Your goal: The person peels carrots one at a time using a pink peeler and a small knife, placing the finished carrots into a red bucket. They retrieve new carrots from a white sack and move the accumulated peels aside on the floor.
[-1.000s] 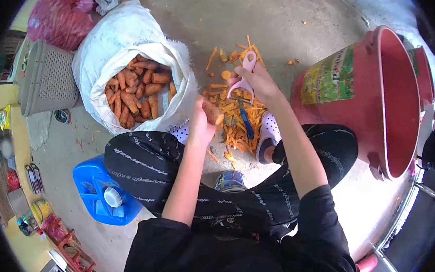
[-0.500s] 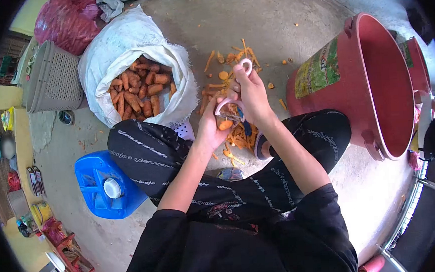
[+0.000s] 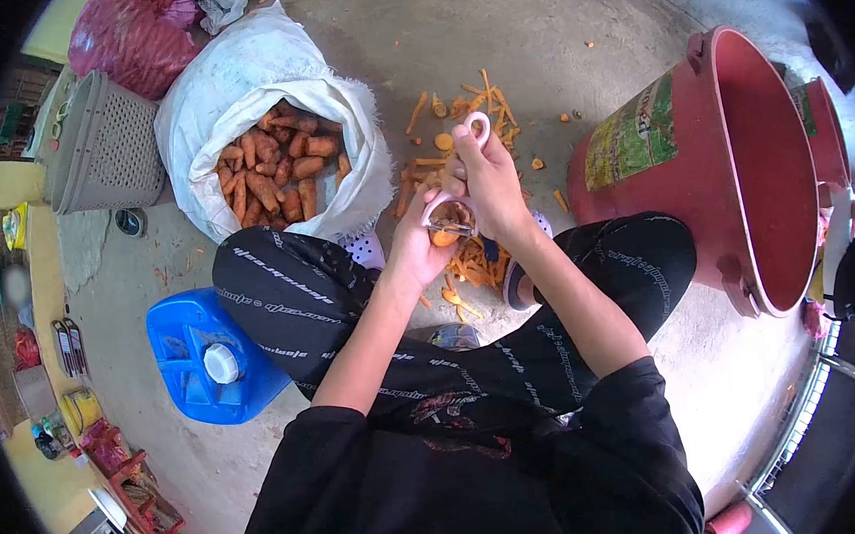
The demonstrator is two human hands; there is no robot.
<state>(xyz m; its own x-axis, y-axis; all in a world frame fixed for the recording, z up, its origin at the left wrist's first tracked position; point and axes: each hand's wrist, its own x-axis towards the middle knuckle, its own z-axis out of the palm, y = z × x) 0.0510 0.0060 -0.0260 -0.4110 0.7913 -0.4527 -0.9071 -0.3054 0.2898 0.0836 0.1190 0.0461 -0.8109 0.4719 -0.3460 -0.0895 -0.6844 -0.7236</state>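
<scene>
My right hand [image 3: 491, 183] is closed round the handle of a pale pink peeler [image 3: 479, 127], whose ring end sticks up above my fingers. Its blade lies over a carrot [image 3: 445, 237], which my left hand [image 3: 420, 243] holds with fingers wrapped round it. Part of the carrot is hidden by the peeler and my fingers. Beneath and beyond my hands, orange peelings [image 3: 476, 264] and cut pieces lie on the floor. A white sack [image 3: 231, 93], open at the top, holds several unpeeled carrots [image 3: 264, 187] to the left.
A large red tub [image 3: 684, 212] stands at the right, with another tub [image 3: 821, 130] behind it. A blue jerrycan [image 3: 195, 379] is beside my left knee. Grey baskets [image 3: 117, 149] and a red mesh sack [image 3: 120, 46] are at the upper left.
The peeler blade has shifted slightly down over the carrot, and less of the carrot's end shows below it. Both hands keep their hold. The view has moved a little.
</scene>
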